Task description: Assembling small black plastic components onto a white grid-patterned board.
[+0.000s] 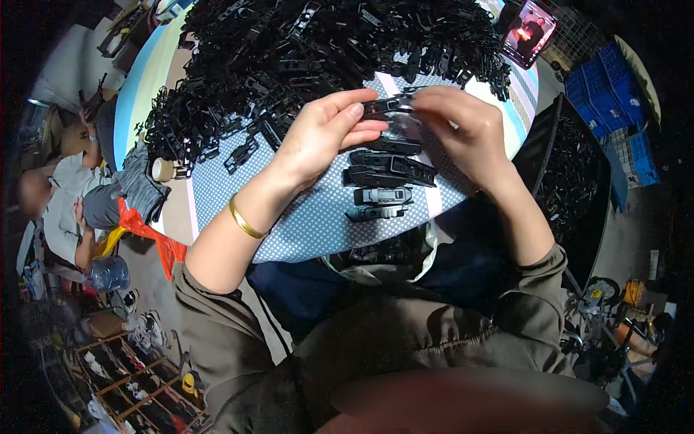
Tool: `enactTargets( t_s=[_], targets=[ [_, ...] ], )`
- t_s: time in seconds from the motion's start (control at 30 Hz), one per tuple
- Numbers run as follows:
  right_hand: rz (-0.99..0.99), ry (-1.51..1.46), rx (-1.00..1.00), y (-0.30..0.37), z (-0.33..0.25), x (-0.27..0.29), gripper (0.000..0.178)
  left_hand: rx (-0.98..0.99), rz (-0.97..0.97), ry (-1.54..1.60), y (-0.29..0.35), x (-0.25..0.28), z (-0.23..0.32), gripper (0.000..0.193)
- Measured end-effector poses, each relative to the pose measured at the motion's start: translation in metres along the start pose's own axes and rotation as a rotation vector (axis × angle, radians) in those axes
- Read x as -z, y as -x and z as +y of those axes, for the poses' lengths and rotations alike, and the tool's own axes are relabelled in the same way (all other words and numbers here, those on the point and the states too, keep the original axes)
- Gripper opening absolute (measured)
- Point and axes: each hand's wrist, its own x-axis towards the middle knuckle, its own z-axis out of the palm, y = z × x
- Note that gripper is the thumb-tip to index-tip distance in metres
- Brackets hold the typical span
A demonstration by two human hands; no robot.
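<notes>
Between my hands is a slim black plastic part with slots, its exact kind unclear. My left hand pinches its left end between thumb and fingers. At its right end, my right hand is closed with bent fingertips, slightly blurred, partly hiding that end. Below them, several similar black parts lie in a column, some stacked on each other, on the dotted tablecloth. A large heap of loose black parts covers the table's far side.
A phone with a lit screen stands at the far right. A small roll of tape sits at the left edge. An open bag rests at my lap. Blue crates stand right; a person sits left.
</notes>
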Motion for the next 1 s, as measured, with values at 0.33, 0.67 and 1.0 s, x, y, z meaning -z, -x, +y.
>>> enactTargets(
  t_s=[0.33,0.67,1.0],
  targets=[
    [-0.121,0.222,0.223,-0.017,-0.022,-0.008,0.025,0.017,0.009,0.028,-0.001,0.001,-0.006,0.033],
    [-0.088,0.206,0.237,-0.024,-0.025,-0.017,0.022,-0.026,-0.077,0.262,-0.001,0.005,-0.006,0.035],
    [-0.095,-0.142,0.0,-0.024,-0.002,-0.017,0.028,-0.015,-0.11,0.201,-0.004,0.013,-0.004,0.042]
  ],
)
